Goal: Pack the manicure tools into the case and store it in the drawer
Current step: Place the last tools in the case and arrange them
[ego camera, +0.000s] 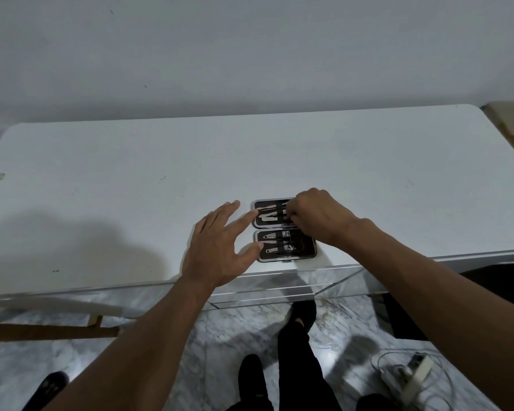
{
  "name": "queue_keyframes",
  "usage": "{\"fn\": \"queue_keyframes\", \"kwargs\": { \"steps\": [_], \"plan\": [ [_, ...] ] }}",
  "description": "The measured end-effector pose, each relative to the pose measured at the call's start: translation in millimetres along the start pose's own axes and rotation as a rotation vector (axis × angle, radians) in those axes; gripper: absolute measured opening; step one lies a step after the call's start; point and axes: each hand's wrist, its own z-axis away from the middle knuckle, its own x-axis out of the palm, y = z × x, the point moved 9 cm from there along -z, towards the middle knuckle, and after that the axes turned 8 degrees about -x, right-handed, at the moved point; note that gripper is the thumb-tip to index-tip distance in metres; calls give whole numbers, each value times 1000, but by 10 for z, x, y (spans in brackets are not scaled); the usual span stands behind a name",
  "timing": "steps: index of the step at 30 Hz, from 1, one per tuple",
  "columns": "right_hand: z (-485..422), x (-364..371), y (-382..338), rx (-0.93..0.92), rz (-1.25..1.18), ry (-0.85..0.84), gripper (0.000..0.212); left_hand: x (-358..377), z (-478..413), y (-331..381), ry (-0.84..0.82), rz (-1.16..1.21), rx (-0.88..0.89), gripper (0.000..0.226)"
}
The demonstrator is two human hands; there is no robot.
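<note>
1. The case lies open and flat on the white table, near its near edge.
2. The left hand rests at the case's left side, fingers spread, gripping nothing.
3. The right hand covers the far half, fingertips pinched at a tool under the strap; whether they hold it cannot be told.

The manicure case lay open and flat near the table's front edge, two dark halves with silvery rims, one behind the other. Metal manicure tools sat strapped in the far half, and nail clippers in the near half.
</note>
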Motion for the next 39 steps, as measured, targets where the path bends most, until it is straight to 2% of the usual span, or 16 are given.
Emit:
{"fn": "queue_keyframes", "kwargs": {
  "steps": [18, 23, 27, 31, 35, 37, 39],
  "plan": [
    [165, -64, 32, 109, -238, 105, 20, -18, 4, 14, -9, 12, 11, 62],
    [467, -125, 233, 304, -405, 237, 26, -17, -2, 16, -28, 15, 13, 63],
    [719, 68, 396, 483, -503, 143, 39, -24, 2, 11, -77, 44, -6, 69],
    [766, 70, 328, 488, -540, 144, 36, -14, -44, 13, -162, 79, -56, 80],
    [679, 26, 249, 468, -551, 152, 25, -34, -103, 23, -213, 100, -153, 64],
    [643, 9, 275, 468, -563, 169, 24, -28, -127, 73, -283, 172, -217, 63],
    [614, 0, 318, 471, -603, 180, 23, -24, -171, 134, -351, 188, -277, 51]
  ]
}}
